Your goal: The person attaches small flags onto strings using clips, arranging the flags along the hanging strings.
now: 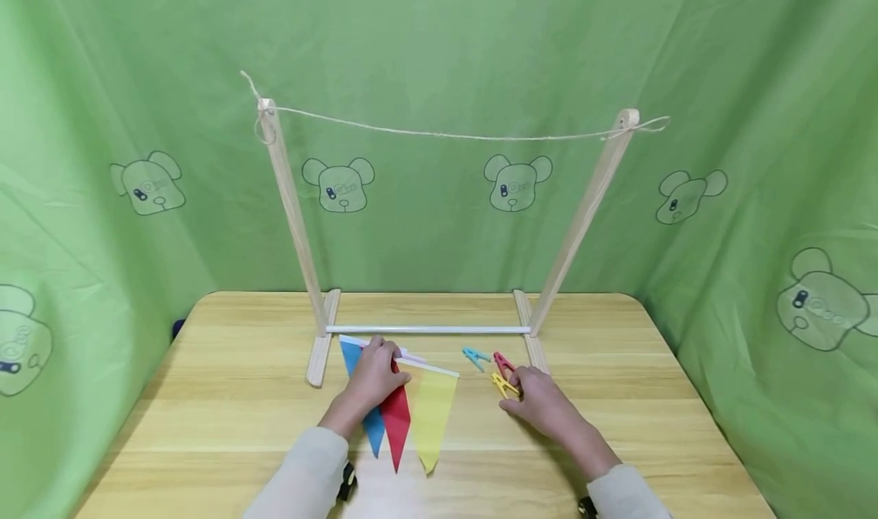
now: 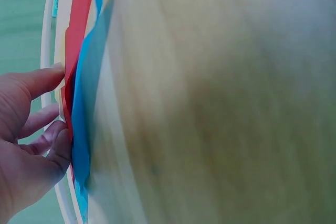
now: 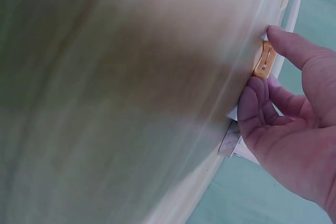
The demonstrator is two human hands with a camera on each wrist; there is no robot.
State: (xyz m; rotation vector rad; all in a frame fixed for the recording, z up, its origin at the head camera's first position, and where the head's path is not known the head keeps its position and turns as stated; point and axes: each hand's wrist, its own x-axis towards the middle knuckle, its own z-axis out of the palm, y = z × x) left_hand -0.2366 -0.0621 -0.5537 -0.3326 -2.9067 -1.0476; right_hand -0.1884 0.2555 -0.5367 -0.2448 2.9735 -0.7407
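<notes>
The head view shows you working at the near part of the bench (image 1: pixel 240 412) with both hands on small pieces. Your left hand (image 1: pixel 373 374) rests over the upper part of the red pennant (image 1: pixel 396 424), thumb set apart from the loosely bent fingers; the digits touch the cloth, but you do not appear to have a firm pinch on it. The blue pennant (image 1: pixel 373 427) lies to the left, partly under the red one, and the yellow pennant (image 1: pixel 434 416) lies to the right. Your right hand (image 1: pixel 545 401) is drawn nearly together, thumb and fingertips on the yellow clip (image 1: pixel 500 382), taking it by its spread handle end. Just beyond it is the red clip (image 1: pixel 503 363), with the blue clip (image 1: pixel 473 356) farther left.

On the far side, the string (image 1: pixel 439 135) runs between the left post (image 1: pixel 293 206) and right post (image 1: pixel 586 206), with nothing clipped to it.

The step in hand looks like taking up a clip while steadying the pennants. Your next move probably calls for a sure pinch on both clip handles, without nudging the red clip, and for your left thumb and fingers to close on one pennant alone.
</notes>
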